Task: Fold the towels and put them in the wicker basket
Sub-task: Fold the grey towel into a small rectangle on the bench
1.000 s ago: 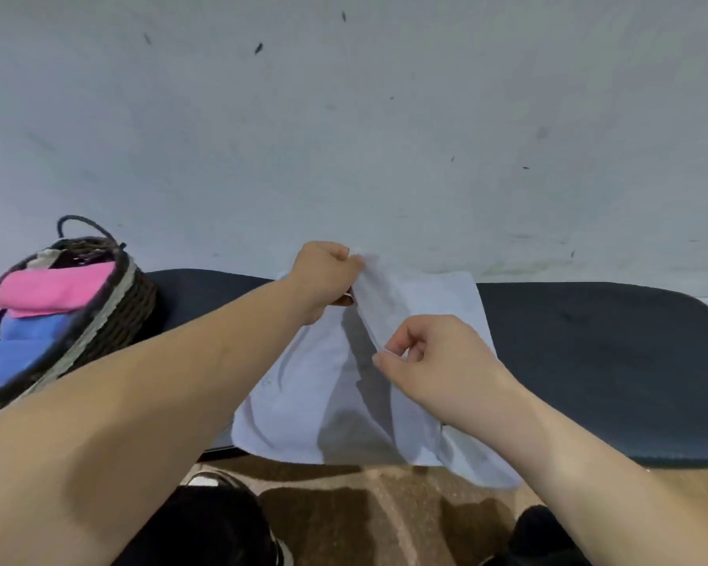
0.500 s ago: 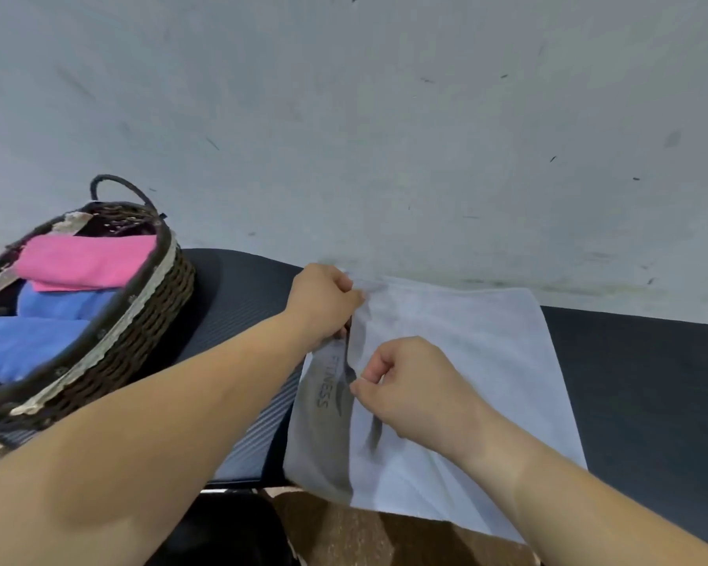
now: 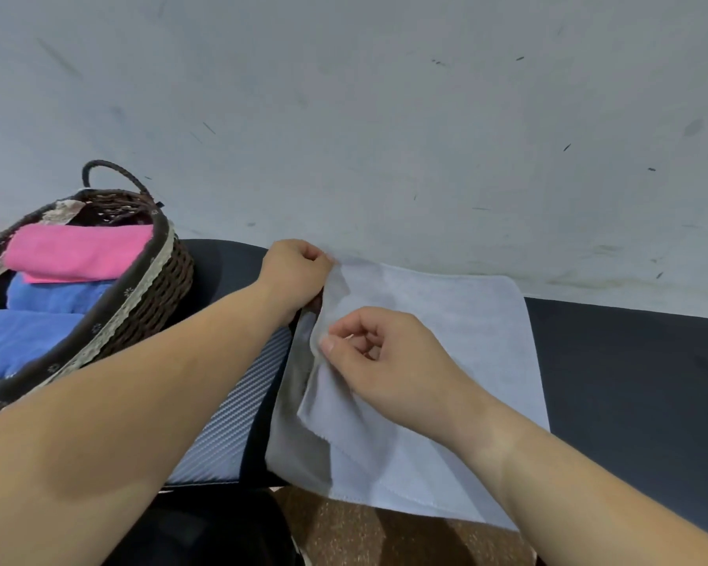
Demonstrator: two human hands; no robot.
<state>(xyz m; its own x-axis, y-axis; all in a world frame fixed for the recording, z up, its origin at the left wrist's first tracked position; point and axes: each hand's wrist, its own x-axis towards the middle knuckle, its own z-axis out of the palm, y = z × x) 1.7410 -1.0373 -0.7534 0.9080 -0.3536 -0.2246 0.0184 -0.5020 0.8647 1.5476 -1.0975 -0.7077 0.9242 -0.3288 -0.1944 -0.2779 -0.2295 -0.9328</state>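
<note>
Starting at our left, the wicker basket (image 3: 152, 275) holds a pink towel (image 3: 78, 255) over blue towels (image 3: 25, 341). Our left hand (image 3: 293, 275) pinches the pale towel's (image 3: 446, 320) far corner. Our right hand (image 3: 389, 361), fingers curled, pinches its left edge. It lies on the dark table (image 3: 630, 381), near edge overhanging.

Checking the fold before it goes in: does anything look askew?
On the white towel, the left edges are misaligned: a lower layer sticks out past the top one, and the near edge overhangs the dark table.
</note>
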